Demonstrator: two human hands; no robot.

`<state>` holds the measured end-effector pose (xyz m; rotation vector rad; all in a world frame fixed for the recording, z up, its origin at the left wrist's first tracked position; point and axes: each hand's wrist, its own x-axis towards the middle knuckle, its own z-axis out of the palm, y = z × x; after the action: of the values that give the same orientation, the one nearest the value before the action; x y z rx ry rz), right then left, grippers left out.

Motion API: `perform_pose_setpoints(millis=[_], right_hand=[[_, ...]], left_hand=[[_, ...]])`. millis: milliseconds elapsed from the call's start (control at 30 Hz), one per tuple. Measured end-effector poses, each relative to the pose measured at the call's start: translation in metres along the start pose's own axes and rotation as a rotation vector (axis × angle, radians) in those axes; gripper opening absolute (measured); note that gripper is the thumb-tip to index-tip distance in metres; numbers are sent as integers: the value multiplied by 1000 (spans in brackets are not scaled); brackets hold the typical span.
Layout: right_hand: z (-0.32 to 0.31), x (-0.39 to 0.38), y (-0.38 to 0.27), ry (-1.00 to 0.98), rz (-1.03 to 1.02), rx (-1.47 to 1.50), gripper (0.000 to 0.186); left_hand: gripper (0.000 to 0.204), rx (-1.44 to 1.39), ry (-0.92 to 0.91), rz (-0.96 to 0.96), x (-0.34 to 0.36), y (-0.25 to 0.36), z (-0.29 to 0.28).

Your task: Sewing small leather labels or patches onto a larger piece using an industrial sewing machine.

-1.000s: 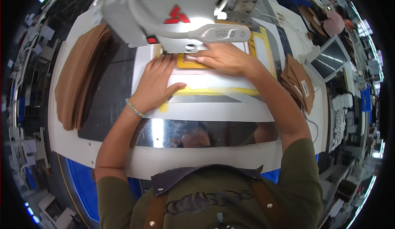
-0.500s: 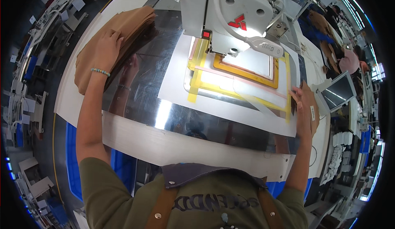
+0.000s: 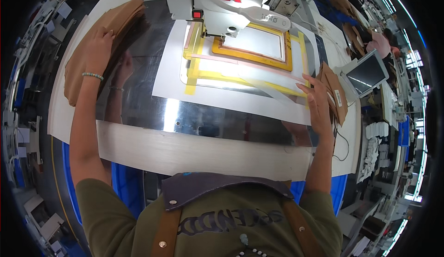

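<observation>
Head view: your two hands are spread far apart at a sewing station, each on a stack of brown fabric pieces.

Your left hand, a bead bracelet on its wrist, lies flat with fingers together on the tan fabric stack at the far left of the shiny metal table plate. Your right hand is open, fingers stretched, touching the smaller brown pieces at the right edge, just beside a small grey screen. Neither hand is closed around anything. Between them, the white machine head stands over a yellow-orange clamp frame on a white template sheet. A pale wooden table edge runs in front of you.
</observation>
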<state>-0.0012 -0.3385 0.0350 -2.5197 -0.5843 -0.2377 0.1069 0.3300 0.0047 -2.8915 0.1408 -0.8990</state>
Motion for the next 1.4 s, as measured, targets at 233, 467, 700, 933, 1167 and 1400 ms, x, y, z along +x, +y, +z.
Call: perform_pose_setpoints(millis=[233, 467, 700, 933, 1167, 1400], right_hand=[[22, 0, -1, 5, -11, 26, 54], [20, -8, 5, 20, 19, 23, 49], [14, -8, -1, 1, -14, 9, 46], [-1, -5, -22, -10, -51, -27, 33], [11, 8, -62, -135, -214, -104, 25], [78, 60, -97, -91, -602, -116, 19]], left_hand=[[21, 233, -52, 53, 3, 13, 5], [27, 556, -122, 239, 14, 24, 2], [25, -103, -148, -336, 62, -13, 0], [25, -390, 31, -265, 70, 28, -32], [14, -536, 110, 306, -43, 131, -40], [18, -491, -65, 414, -76, 164, -66]])
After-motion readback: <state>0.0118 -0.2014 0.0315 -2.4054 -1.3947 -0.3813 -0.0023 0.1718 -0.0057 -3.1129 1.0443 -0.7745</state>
